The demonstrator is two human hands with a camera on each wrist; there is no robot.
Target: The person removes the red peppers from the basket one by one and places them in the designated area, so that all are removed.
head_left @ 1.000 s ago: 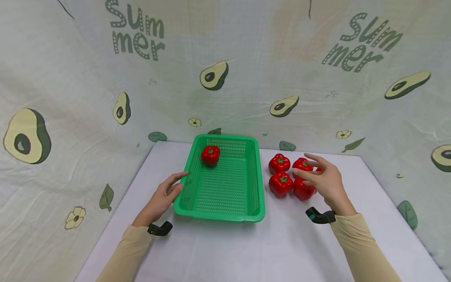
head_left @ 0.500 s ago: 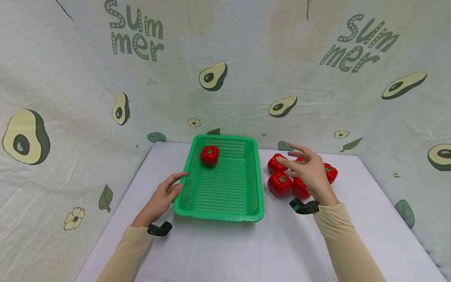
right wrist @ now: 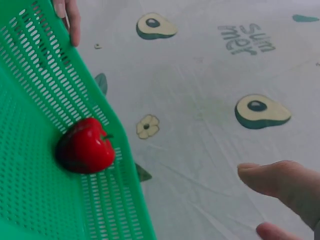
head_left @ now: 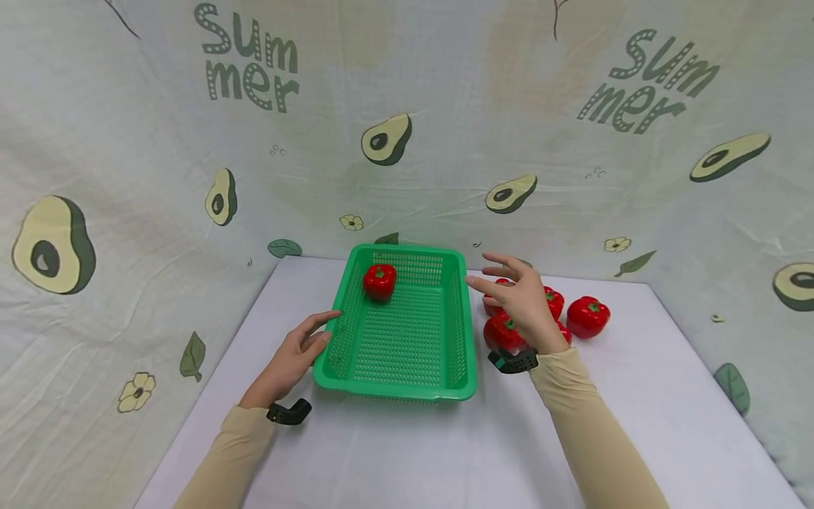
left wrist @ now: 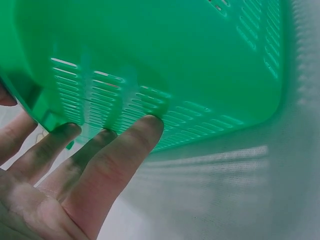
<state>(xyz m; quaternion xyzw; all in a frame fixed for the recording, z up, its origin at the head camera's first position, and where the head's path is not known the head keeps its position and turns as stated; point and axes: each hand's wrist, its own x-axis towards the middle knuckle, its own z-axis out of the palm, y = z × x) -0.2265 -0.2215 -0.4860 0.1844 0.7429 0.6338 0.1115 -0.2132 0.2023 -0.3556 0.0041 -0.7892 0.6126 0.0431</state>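
A green perforated plastic basket stands on the white tabletop, with one red bell pepper in its far left corner. My left hand rests at the basket's left side, its fingertips touching the outer wall in the left wrist view. Over the loose peppers, close to the basket's right rim, hovers my right hand with fingers spread and nothing held. It partly covers several red bell peppers, including the front one. The right wrist view shows the thumb apart from the basket and its pepper.
One more bell pepper lies at the right of the loose group, on the white table. A cloth backdrop printed with avocados and lettering rises behind the table and along both sides.
My right hand has moved left across the loose peppers toward the basket's right rim, uncovering the rightmost pepper. The left hand, the basket and the pepper in it have stayed in place.
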